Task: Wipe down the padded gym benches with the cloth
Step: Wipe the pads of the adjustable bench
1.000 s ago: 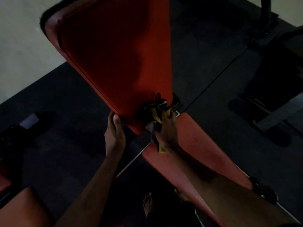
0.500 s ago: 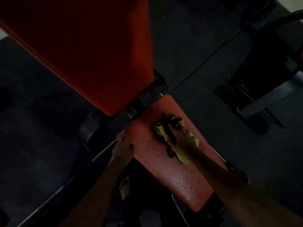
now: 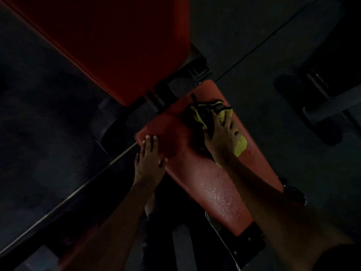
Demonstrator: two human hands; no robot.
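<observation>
wipe has moved from backrest [image 3: 117, 45] to seat pad [image 3: 218, 188]: right hand [image 3: 221, 137] presses cloth [image 3: 241, 144], fingers spread; left hand [image 3: 149, 161] braces corner, fingers together.

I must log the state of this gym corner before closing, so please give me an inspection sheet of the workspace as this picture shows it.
Surface: red seat pad, with droplets on its near half; red backrest pad tilted up behind it.
Job's things: yellow and black cloth lies on the far part of the seat pad.
Clutter: nothing seen.
Hands: right hand presses the cloth with spread fingers; left hand rests flat on the left corner of the seat pad.
Cables: nothing seen.
Surroundings: dark floor mats; dark equipment frame at the right; too dim to tell more.
</observation>
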